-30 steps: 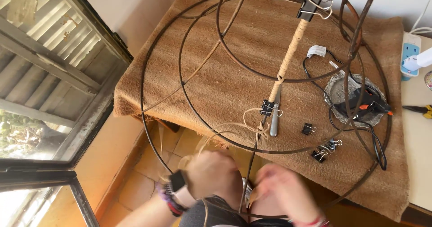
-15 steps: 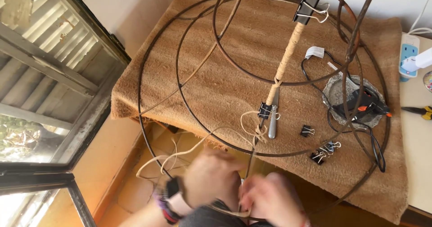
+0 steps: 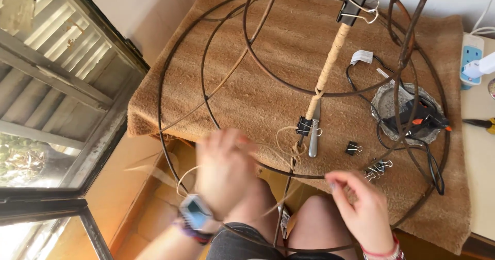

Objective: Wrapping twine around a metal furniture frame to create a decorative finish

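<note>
Both hands work a thin tan fibre strand (image 3: 281,149) at the near part of a dark metal wire frame (image 3: 206,95). The left hand (image 3: 224,169) is blurred, fingers spread over the strand, so whether it pinches it cannot be told. The right hand (image 3: 363,208) has thumb and fingers drawn near one another, apparently nipping the strand's pale end, though motion blur leaves that uncertain.

To wrap well, it seems best to keep the strand taut between the hands and lay each turn touching the one before, close under the small black binder clip (image 3: 304,126) that pins the finished wrapping.

The frame is a nest of rusty-dark rings joined by spokes, resting partly on a brown coir mat (image 3: 268,74) and partly over the person's knees. One spoke (image 3: 332,59) is already bound in pale fibre, with a larger binder clip (image 3: 353,4) near its far end. A glue gun (image 3: 417,118) lies on a foil dish at the right.
</note>
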